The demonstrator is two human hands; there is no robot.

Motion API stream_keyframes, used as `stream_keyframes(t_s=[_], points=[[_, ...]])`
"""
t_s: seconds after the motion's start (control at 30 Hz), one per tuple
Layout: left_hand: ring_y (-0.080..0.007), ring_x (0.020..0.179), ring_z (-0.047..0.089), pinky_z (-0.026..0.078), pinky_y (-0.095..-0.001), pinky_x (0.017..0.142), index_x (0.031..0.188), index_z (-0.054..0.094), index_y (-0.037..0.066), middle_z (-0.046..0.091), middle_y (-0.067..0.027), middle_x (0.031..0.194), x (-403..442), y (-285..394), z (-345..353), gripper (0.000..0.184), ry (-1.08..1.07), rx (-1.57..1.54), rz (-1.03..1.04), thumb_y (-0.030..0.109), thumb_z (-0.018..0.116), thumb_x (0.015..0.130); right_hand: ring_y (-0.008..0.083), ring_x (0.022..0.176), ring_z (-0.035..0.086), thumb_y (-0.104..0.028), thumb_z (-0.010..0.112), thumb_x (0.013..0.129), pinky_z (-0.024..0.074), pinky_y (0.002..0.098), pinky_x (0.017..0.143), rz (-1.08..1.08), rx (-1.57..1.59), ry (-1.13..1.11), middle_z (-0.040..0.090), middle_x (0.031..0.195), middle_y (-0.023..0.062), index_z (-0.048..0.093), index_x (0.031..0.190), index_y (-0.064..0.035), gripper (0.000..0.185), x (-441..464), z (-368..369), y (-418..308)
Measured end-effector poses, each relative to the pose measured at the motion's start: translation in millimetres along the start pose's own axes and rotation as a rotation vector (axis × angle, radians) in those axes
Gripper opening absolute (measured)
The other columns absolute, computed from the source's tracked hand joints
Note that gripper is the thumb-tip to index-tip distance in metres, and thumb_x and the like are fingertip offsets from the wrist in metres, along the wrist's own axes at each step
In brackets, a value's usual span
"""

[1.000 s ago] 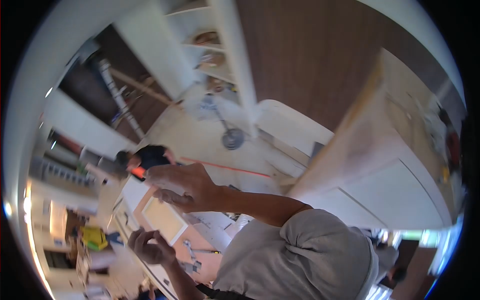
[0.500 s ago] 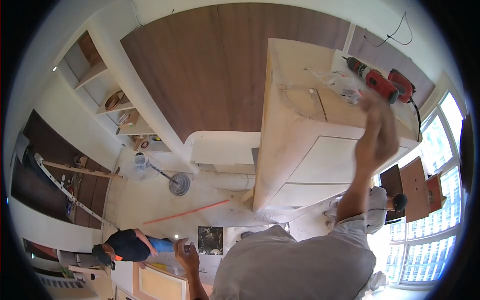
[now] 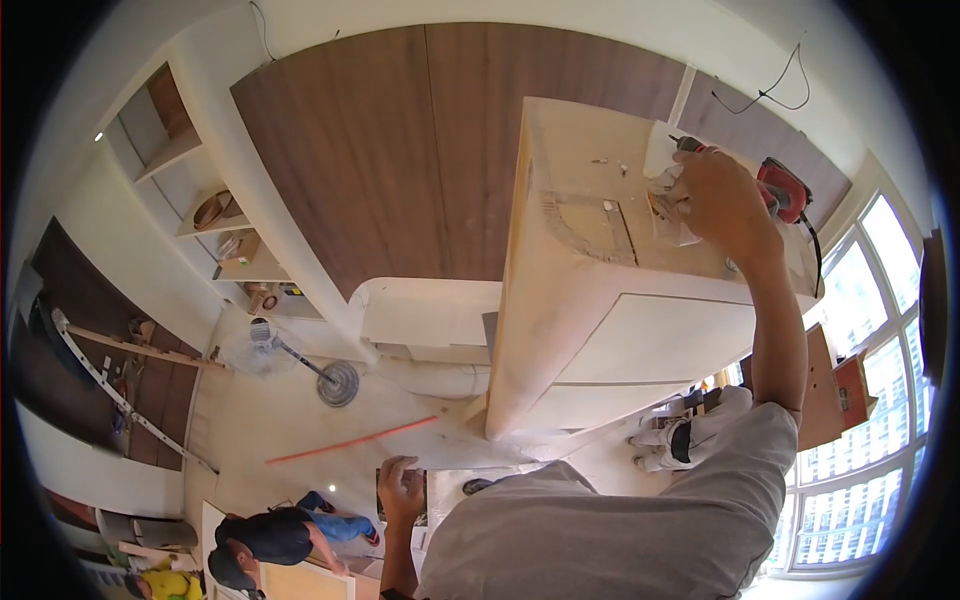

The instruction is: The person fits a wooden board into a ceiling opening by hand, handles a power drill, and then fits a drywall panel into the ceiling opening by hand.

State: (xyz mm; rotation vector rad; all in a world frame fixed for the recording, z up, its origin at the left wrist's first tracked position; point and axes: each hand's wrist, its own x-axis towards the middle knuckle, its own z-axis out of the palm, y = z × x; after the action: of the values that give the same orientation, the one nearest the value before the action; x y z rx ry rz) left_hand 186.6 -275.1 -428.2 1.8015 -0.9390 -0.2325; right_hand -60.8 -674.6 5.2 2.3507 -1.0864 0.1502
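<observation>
My right hand reaches over the pale cabinet top, its fingers closed around a crumpled clear plastic bag. Behind that hand lies a red and black power drill; only its chuck end shows clearly, the rest mostly covered. A second red tool with a black cord sits just to the right. My left hand is raised low in the view, fingers curled inward; whatever they hold, if anything, is too small to make out. A narrow dark slot and small bits mark the cabinet top.
Below on the floor stand a fan and a long red strip. A person in a black shirt works at lower left; another person's legs show beside the cabinet. Shelves line the left, windows the right.
My right hand has moved up and inward from the cabinet's edge onto the plastic bag, now covering most of the drill. The left hand rose slightly. The person in black leans further over the boards.
</observation>
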Motion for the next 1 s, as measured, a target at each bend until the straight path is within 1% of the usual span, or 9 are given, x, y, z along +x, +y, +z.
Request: stream_keyframes(t_s=[0.03, 0.13, 0.23, 0.43, 0.53, 0.63, 0.73, 0.83, 1.0], points=[[-0.0204, 0.071, 0.069, 0.057, -0.0308, 0.063, 0.104, 0.072, 0.003, 0.066, -0.0131, 0.106, -5.8, -4.0, 3.2, 0.022, -0.012, 0.013, 0.015, -0.002, 0.07, 0.083, 0.0334, 0.101, 0.069, 0.0, 0.065, 0.074, 0.0551, 0.0416, 0.093, -0.05, -0.028, 0.04, 0.069, 0.117, 0.0191, 0.075, 0.103, -0.0047, 0.031, -0.4, 11.3, 2.6], [-0.0215, 0.075, 0.071, 0.058, -0.0313, 0.065, 0.101, 0.073, 0.003, 0.067, -0.0118, 0.105, -17.1, -11.9, 9.8, 0.018, -0.033, 0.016, 0.003, -0.001, 0.072, 0.083, 0.0252, 0.091, 0.072, -0.007, 0.07, 0.078, 0.0586, 0.0353, 0.08, -0.1, -0.253, 0.13, 0.072, 0.098, 0.0125, 0.073, 0.088, -0.0071, 0.01, 3.2, 27.2, 4.5], [-0.0225, 0.075, 0.071, 0.058, -0.0318, 0.066, 0.1, 0.073, 0.003, 0.068, -0.012, 0.104, -28.8, -9.1, 7.2, 0.018, -0.063, -0.002, -0.097, -0.001, 0.072, 0.082, 0.0345, 0.094, 0.069, 0.005, 0.065, 0.072, 0.0561, 0.0412, 0.087, 0.0, -0.099, 0.068, 0.07, 0.106, 0.0153, 0.075, 0.094, -0.0065, 0.026, 9.5, 37.2, 5.6], [-0.0212, 0.074, 0.071, 0.058, -0.0298, 0.064, 0.101, 0.073, 0.004, 0.069, -0.0116, 0.103, -38.9, -9.5, 10.4, 0.018, -0.077, 0.015, -0.063, 0.0, 0.073, 0.083, 0.0379, 0.093, 0.068, 0.001, 0.068, 0.072, 0.0551, 0.0466, 0.084, -0.056, 0.079, 0.335, 0.069, 0.097, 0.0169, 0.071, 0.092, -0.0008, 0.02, -3.0, 22.5, 36.9], [-0.0208, 0.073, 0.071, 0.057, -0.0293, 0.062, 0.101, 0.073, 0.004, 0.069, -0.0114, 0.103, -43.8, -7.1, 18.3, 0.018, -0.11, -0.024, -0.103, 0.001, 0.073, 0.083, 0.0389, 0.093, 0.068, -0.003, 0.071, 0.072, 0.0544, 0.0499, 0.085, -0.03, -0.011, 0.13, 0.069, 0.097, 0.0175, 0.07, 0.096, 0.0007, 0.024, -1.9, 24.4, 36.0], [-0.0206, 0.073, 0.071, 0.057, -0.0295, 0.06, 0.102, 0.074, 0.004, 0.07, -0.0112, 0.103, -52.5, -4.8, 23.1, 0.018, -0.154, -0.019, -0.107, 0.002, 0.073, 0.083, 0.036, 0.087, 0.071, -0.008, 0.072, 0.071, 0.0574, 0.0443, 0.082, 0.108, -0.055, 0.129, 0.072, 0.089, 0.0168, 0.075, 0.096, -0.005, 0.025, -7.6, 26.6, 37.3], [-0.0204, 0.073, 0.071, 0.057, -0.0299, 0.059, 0.102, 0.074, 0.005, 0.071, -0.0109, 0.102, -58.5, -11.1, 27.6, 0.019, -0.189, -0.018, -0.102, 0.003, 0.073, 0.084, 0.0385, 0.09, 0.071, -0.012, 0.073, 0.073, 0.0572, 0.0461, 0.083, 0.175, 0.025, 0.164, 0.073, 0.093, 0.0193, 0.075, 0.099, -0.0037, 0.028, -8.0, 24.1, 37.4], [-0.0209, 0.073, 0.072, 0.056, -0.0305, 0.06, 0.102, 0.074, 0.005, 0.072, -0.011, 0.102, -61.7, -10.4, 28.6, 0.018, -0.197, -0.046, -0.139, 0.004, 0.073, 0.084, 0.0398, 0.103, 0.068, -0.011, 0.073, 0.074, 0.0542, 0.0473, 0.088, 0.169, 0.313, 0.166, 0.071, 0.109, 0.023, 0.073, 0.11, -0.0018, 0.037, -16.4, 22.3, 26.2], [-0.0219, 0.074, 0.072, 0.056, -0.0312, 0.061, 0.101, 0.073, 0.005, 0.072, -0.0116, 0.1, -62.9, -6.7, 29.1, 0.016, -0.192, -0.049, -0.158, 0.006, 0.072, 0.085, 0.0383, 0.108, 0.067, -0.011, 0.071, 0.077, 0.0536, 0.0431, 0.092, 0.209, 0.321, 0.198, 0.069, 0.121, 0.0222, 0.074, 0.112, -0.0008, 0.037, -19.5, 34.9, 33.7]])
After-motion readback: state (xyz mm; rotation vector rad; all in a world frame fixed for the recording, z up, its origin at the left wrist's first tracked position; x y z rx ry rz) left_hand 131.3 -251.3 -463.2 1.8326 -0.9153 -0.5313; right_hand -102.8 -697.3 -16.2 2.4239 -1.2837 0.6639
